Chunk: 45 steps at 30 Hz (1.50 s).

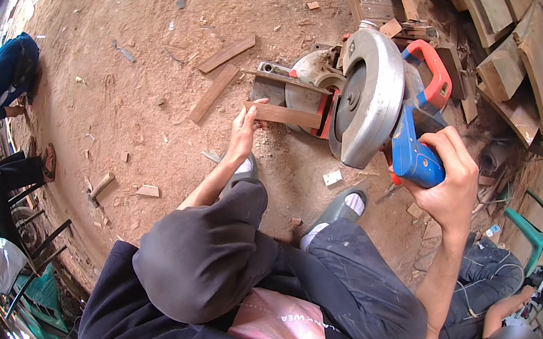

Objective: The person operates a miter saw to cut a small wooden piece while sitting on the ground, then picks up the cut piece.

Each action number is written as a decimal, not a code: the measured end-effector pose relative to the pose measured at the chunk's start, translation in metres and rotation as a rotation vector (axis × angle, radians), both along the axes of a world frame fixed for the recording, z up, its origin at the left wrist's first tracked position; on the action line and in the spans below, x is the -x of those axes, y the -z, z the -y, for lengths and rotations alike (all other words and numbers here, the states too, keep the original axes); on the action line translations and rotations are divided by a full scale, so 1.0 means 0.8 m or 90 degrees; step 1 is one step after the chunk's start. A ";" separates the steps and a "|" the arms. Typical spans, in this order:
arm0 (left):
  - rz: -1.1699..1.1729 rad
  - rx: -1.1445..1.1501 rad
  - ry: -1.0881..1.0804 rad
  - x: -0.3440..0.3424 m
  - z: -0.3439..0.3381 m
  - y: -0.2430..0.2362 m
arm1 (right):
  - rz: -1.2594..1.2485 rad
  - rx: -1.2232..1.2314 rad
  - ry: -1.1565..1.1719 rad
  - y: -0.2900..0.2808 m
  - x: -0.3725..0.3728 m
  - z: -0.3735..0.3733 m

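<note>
A miter saw (369,100) with a silver blade guard, a blue motor handle and a red carrying handle stands on the dirt in front of me. My right hand (448,167) wraps round its blue trigger handle (416,161). With its fingers closed, my left hand (244,131) grips the near end of a short brown wood strip (285,115). The strip lies across the saw's base, and its right end reaches the red insert beside the blade. Whether the blade touches the wood I cannot tell.
Two loose wood strips (216,91) lie left of the saw. A hammer (96,192) and small offcuts are scattered on the dirt floor (146,86). Stacked planks (521,71) rise at the right. People sit at the left and lower right, near a green plastic chair (535,229).
</note>
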<state>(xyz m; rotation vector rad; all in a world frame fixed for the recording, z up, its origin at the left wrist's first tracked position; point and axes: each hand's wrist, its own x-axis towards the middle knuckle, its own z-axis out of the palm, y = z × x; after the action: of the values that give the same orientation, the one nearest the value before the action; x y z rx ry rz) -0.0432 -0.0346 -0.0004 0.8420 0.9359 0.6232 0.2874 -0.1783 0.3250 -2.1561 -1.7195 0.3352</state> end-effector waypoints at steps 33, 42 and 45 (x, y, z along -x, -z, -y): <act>-0.143 -0.535 -0.094 -0.021 0.013 -0.108 | 0.009 -0.001 -0.011 -0.001 0.001 -0.003; -0.280 -0.148 0.037 -0.006 0.022 -0.053 | 0.007 0.000 -0.013 0.005 0.000 -0.003; -0.371 -0.253 0.095 -0.002 0.018 -0.047 | 0.004 -0.003 -0.007 0.000 -0.004 -0.001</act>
<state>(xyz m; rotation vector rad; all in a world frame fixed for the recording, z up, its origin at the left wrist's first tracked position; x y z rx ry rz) -0.0418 -0.0486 0.0376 1.4849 1.2764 0.4432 0.2905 -0.1773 0.3250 -2.1482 -1.7339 0.3272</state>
